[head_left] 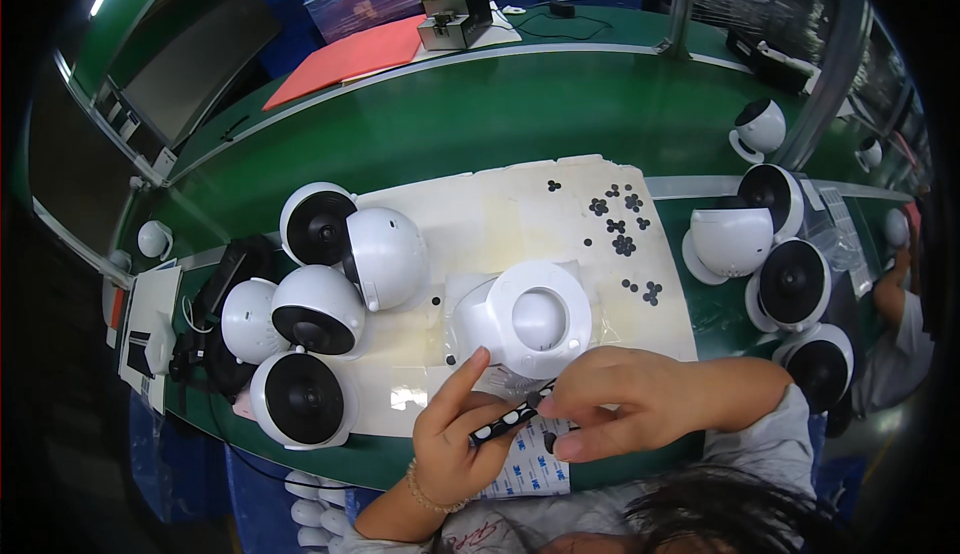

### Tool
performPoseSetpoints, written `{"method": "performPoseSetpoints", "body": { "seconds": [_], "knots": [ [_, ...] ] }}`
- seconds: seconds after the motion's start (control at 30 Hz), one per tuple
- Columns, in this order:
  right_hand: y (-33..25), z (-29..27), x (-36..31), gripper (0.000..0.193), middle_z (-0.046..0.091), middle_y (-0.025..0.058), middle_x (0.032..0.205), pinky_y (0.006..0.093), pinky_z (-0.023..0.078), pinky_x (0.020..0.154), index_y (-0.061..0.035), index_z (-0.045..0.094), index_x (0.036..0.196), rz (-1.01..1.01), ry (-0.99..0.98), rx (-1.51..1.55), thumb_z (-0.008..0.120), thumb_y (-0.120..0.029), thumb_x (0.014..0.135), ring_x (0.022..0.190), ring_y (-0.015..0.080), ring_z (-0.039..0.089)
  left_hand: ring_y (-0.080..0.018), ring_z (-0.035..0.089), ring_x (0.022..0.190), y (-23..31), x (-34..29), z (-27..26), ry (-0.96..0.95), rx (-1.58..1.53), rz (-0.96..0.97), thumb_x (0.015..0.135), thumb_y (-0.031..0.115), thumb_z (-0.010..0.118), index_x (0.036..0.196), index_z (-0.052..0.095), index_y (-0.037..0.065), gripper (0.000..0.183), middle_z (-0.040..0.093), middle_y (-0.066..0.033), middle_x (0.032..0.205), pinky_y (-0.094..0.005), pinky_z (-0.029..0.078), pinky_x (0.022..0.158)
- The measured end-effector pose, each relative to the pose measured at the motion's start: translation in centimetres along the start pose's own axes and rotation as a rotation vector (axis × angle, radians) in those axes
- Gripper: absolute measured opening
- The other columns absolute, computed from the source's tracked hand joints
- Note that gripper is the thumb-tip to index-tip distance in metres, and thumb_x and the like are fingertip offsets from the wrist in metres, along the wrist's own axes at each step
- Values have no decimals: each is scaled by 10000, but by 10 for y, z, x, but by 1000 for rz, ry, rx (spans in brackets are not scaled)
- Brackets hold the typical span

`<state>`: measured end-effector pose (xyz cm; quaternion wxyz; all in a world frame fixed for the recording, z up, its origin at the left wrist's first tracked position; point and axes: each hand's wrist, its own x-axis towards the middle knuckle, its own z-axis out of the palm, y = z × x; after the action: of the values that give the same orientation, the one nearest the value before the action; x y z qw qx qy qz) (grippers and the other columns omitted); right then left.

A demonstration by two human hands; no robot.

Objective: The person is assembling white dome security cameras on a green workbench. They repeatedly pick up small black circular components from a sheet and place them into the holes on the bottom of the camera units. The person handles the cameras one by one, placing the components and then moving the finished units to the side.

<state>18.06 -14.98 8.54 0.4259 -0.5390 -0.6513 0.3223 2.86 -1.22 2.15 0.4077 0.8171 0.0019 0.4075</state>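
My left hand [460, 444] grips a narrow black strip [505, 422] with white round spots; its index finger points up toward the white device. Curled at the strip's upper end is my right hand [620, 399]; what its fingertips hold is hard to make out. A small black round pad [549, 442] shows beside the right thumb tip. Just beyond both hands, a white rounded device [470, 319] lies with its ring-shaped base [575, 324] facing up, on clear plastic. Printed white backing paper [530, 469] is beneath the hands.
White dome cameras with black fronts [303, 399] cluster on the left of the pale board [480, 204]. More cameras [793, 282] stand on the right. Loose black round pads [624, 245] lie on the board's far right. A person [895, 314] sits at far right.
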Motion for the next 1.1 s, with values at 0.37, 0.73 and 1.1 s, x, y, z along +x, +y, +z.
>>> {"method": "performPoseSetpoints", "body": {
  "seconds": [0.37, 0.73, 1.1],
  "knots": [
    [31, 6, 1, 460, 482, 125, 1030, 292, 447, 679, -40, 438, 1176, -361, 433, -124, 585, 37, 746, 768, 235, 542, -233, 628, 676, -18, -19, -1, -139, -22, -53, 592, -38, 641, 821, 570, -15, 240, 501, -235, 1185, -273, 493, 600],
    [30, 9, -9, 254, 537, 83, 900, 279, 435, 659, -48, 545, 1047, -191, 315, -72, 579, -73, 797, 761, 175, 541, -226, 619, 666, -15, -18, -1, -97, -30, -66, 586, -44, 640, 821, 574, -12, 246, 525, -211, 1166, -275, 492, 590],
    [63, -9, 10, 661, 384, 162, 1137, 236, 429, 701, -52, 147, 1339, -145, 581, 131, 462, 110, 781, 802, 123, 534, -207, 599, 625, -18, -30, -2, -151, -20, -63, 567, -16, 646, 785, 616, 19, 223, 555, -153, 1147, -279, 470, 566]
  ]
}}
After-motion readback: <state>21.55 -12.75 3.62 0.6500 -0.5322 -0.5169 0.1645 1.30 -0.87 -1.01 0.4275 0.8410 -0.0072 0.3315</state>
